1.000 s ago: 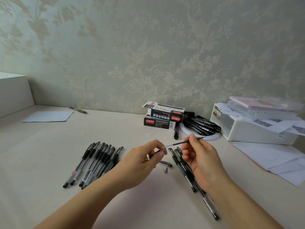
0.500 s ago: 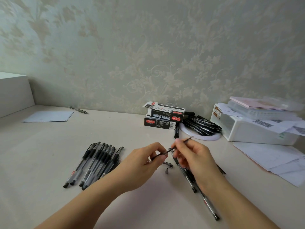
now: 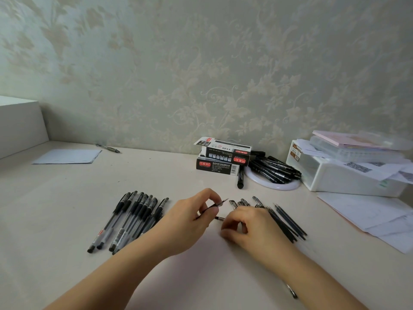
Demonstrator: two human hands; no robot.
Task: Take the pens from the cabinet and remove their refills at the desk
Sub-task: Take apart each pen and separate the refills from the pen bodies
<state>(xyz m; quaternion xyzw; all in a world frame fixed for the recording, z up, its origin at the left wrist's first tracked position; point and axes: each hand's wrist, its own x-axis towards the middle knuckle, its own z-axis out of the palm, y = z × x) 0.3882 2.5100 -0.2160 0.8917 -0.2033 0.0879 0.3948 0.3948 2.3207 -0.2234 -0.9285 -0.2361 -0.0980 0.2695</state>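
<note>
While the left hand (image 3: 190, 222) pinches a thin dark pen part (image 3: 214, 205) between thumb and fingertips, its long axis runs up and to the right, the pale tip aimed toward the wall; whether it is a refill or a barrel cannot be told. Just right of it, the right hand (image 3: 243, 227) sits low on the bench (image 3: 67, 209), fingers curled down over small parts there; whether they actually grip anything cannot be told. A short dark piece (image 3: 220, 218) lies between the two hands. Beyond the right hand's knuckles, pens (image 3: 244, 202) poke out, ends toward the wall. Loose refills (image 3: 288, 222) lie in a bundle to the right of that hand, long axes slanting from upper left to lower right. Left of the left hand, a row of capped pens (image 3: 131, 220) lies side by side, long axes slanting from lower left to upper right, grip ends toward the wall. Two pen boxes (image 3: 221, 161) are stacked near the wall, the upper one with its flap open; their contents are hidden. Beside them a white ring (image 3: 274, 186) carries a heap of black pens (image 3: 272, 168), and one black pen (image 3: 240, 180) lies in front of the boxes. At far right a white bin (image 3: 348, 180) is topped with papers and a clear case.
</note>
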